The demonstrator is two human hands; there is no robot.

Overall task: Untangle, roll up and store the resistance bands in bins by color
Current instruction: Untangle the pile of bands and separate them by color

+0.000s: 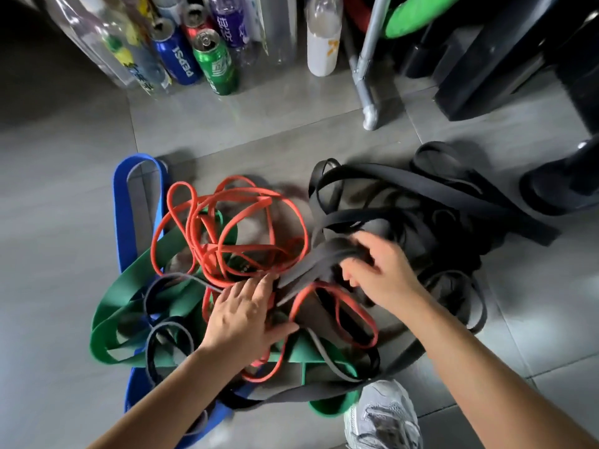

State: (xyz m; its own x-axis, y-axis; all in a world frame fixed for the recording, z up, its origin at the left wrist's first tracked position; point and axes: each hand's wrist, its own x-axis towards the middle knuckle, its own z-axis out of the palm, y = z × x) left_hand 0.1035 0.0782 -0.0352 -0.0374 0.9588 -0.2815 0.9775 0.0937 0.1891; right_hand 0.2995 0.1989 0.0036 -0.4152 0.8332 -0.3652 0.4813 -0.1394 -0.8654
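Observation:
A tangled heap of resistance bands lies on the grey tiled floor. Thin red bands [246, 222] loop across the middle, a wide green band [129, 296] and a wide blue band [121, 209] lie at the left, and black bands [431, 196] pile up at the right. My left hand [246, 315] rests flat on the heap with fingers spread, touching red and green bands. My right hand [379, 270] grips a wide black band [311, 264] with its fingers curled round it. No bins are in view.
Cans and bottles, among them a green can [215, 64], a blue can [176, 56] and a white bottle [322, 43], stand at the back. A grey metal leg [366, 89] and black furniture [486, 69] are back right. My grey shoe [385, 416] is by the heap.

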